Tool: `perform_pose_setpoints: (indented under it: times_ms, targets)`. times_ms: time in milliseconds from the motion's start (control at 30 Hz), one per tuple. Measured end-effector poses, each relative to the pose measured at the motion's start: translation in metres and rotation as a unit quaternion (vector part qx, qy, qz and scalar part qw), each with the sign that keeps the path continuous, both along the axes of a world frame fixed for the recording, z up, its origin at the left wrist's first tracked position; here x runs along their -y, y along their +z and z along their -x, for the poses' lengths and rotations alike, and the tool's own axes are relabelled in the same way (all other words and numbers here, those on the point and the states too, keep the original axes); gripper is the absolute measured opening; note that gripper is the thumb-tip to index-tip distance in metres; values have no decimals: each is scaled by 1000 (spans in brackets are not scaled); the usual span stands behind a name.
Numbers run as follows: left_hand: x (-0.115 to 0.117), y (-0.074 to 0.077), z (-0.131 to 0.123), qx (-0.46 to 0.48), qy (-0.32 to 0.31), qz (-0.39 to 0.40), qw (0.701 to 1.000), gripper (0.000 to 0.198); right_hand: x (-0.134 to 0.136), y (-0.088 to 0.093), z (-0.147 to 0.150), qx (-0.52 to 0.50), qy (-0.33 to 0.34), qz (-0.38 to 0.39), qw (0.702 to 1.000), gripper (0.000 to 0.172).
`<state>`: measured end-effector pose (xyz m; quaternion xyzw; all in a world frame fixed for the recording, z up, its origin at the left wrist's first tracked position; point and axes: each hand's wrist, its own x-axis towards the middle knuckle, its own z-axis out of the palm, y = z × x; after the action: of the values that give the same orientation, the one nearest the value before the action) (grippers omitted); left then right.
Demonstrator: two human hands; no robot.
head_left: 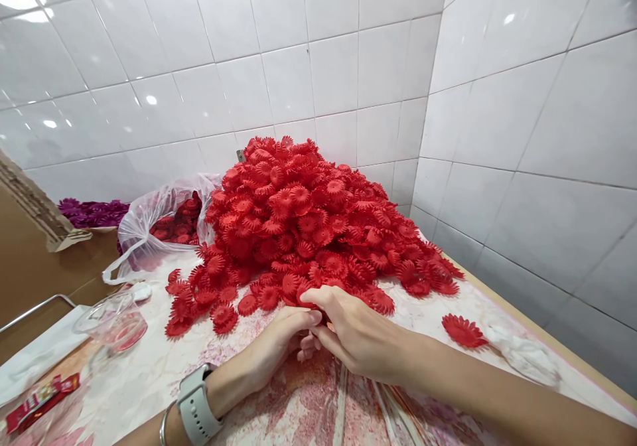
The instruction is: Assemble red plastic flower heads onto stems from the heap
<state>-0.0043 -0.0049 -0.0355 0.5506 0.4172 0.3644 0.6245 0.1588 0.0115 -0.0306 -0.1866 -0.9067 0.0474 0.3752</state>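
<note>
Closest to us is the watch (198, 407) on our left wrist. Far left on the bench (149, 373) lie a red wrapper (37, 403) and a clear cup (113, 320). Behind them are a plastic bag (149, 230) of red pieces and some purple flowers (92, 212).

Our left hand (281, 340) and right hand (361, 336) meet at the foot of the pile of red flowers (308, 220), which is heaped into the tiled corner. Each grip is curled closed against the other. We cannot tell what, if anything, sits between the fingers.

We judge the step to be working single flowers off the pile's front edge. The next move calls for a fine pinch that takes one piece without dragging its neighbours down. Well to the right a lone flower (465, 332) lies by itself.
</note>
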Motion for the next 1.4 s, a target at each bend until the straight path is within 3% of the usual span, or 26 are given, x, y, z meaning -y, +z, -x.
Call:
perform_pose_setpoints:
  times_ms: [167,233,367,500,600,833,967,1100,1200,1300,1400]
  targets:
    - [2,5,-2,12,-1,18,1000,23,-1,-1,0,-27,26,4,999,20]
    - [3,7,-2,19,-7,26,999,27,0,-1,0,-41,14,55,998,24]
    - [3,13,-1,36,-16,39,998,32,3,3,-2,-84,-41,188,978,52]
    - [1,19,1,36,0,8,999,36,4,6,-1,-208,-36,226,951,24]
    - [1,21,2,30,17,-21,999,38,2,4,1,-240,-47,249,937,16]
    - [2,24,1,22,24,-28,999,47,1,4,2,-229,-46,279,931,13]
    - [3,26,1,20,-6,8,1000,47,3,9,3,-216,-38,320,921,14]
    - [0,23,4,41,-77,106,991,54,4,9,5,-231,17,415,880,16]
    - [-3,19,4,46,-84,123,988,55,5,8,7,-236,34,449,861,15]
    - [-3,16,2,52,-81,116,989,56,5,6,7,-228,21,438,869,14]
    - [1,17,0,79,-30,92,992,46,4,5,6,-217,-19,337,916,15]
